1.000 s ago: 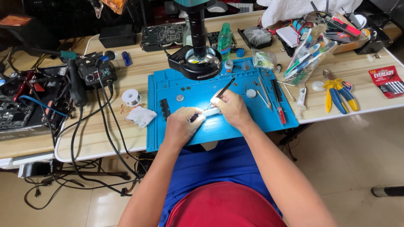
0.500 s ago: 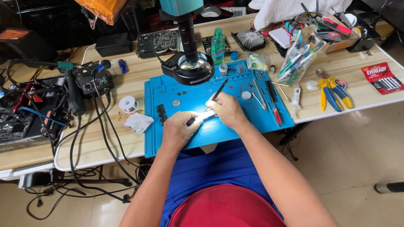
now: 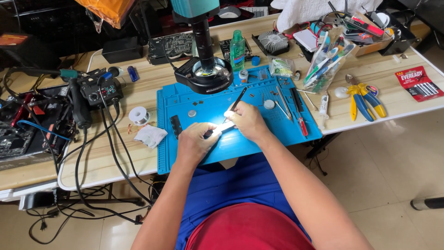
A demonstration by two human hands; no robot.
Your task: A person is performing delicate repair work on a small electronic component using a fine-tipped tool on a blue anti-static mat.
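a: where were the hands?

b: both over the blue work mat [image 3: 273, 134], close together. the left hand [image 3: 196, 143] was curled around a small pale part [image 3: 223, 127], glaring in the light.

a: and the other?

b: the right hand [image 3: 249, 121] pinched a thin black tool [image 3: 237, 99] like a pen, tip down at that part. the microscope ring light [image 3: 204, 76] stood just behind them.

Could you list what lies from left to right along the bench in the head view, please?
Soldering station → solder spool → left hand → right hand → red-handled screwdriver → yellow-and-blue pliers → red battery pack.
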